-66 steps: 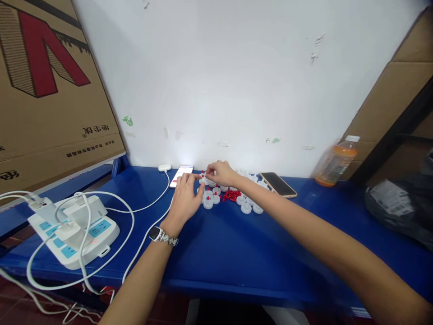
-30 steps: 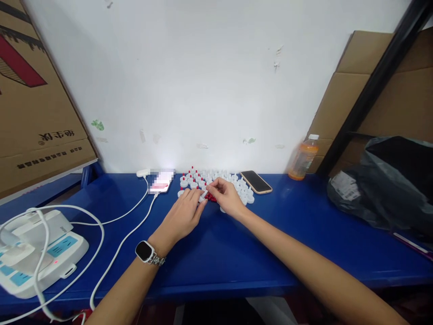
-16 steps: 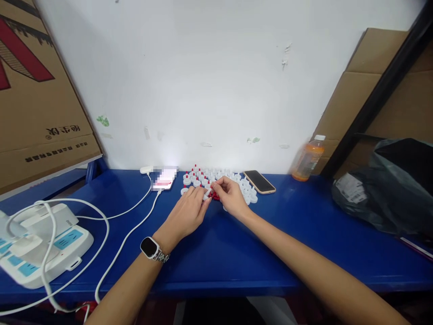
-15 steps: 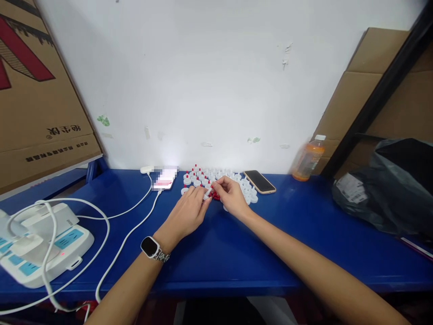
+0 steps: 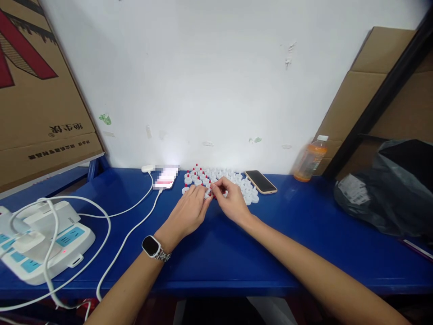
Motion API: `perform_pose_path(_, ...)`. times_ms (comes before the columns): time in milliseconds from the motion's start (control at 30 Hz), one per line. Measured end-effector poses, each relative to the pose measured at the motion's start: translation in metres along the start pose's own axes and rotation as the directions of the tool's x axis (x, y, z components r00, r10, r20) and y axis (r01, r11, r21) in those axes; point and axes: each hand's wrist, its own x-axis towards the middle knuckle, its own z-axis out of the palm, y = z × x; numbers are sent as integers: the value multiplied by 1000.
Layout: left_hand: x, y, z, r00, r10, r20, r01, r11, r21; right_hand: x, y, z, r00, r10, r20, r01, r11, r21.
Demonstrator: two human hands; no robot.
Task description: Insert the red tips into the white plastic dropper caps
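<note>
My left hand (image 5: pixel 190 208) is closed around a white nozzle cap (image 5: pixel 207 193), which tilts up toward the right. My right hand (image 5: pixel 234 201) pinches at the narrow end of that cap. Whatever lies between its fingertips is too small and covered to make out. Small red tips (image 5: pixel 214 196) show partly on the table between both hands. Beyond my left fingers stand white caps with red tips (image 5: pixel 188 179). White caps without red (image 5: pixel 248 192) cluster behind and to the right of my right hand.
A phone (image 5: pixel 261 182) lies right of the caps, and a lit, charging phone (image 5: pixel 165 178) lies to their left. White cables loop from a power strip (image 5: pixel 72 239) at the left. An orange drink bottle (image 5: pixel 310 159) and a dark plastic bag (image 5: pixel 382 189) are at the right.
My right hand's fingers have shifted slightly and now cover the red that showed at their tips before. My left hand keeps its hold on the white cap. The view has moved a little.
</note>
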Motion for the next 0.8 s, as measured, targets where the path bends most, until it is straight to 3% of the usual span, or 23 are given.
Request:
perform_pose_path(267,-2,0,3,997,71,2,-71,996,57,-6,2,2,975,-222,-6,219,965,-145)
perform_pose_path(433,-2,0,-3,999,32,-41,-33,999,-26,2,-4,-2,992,-123,43,121,992,29)
perform_pose_path(567,-2,-17,-9,988,-87,-129,71,990,-125,31,-3,-6,994,-69,90,52,982,184)
perform_pose_path(700,-2,-42,-12,955,-239,-177,215,966,-147,77,11,2,993,-70,92,64,996,66)
perform_pose_path(800,-2,-50,-14,932,-326,-157,307,943,-130,104,24,20,974,-59,217,73,996,-58)
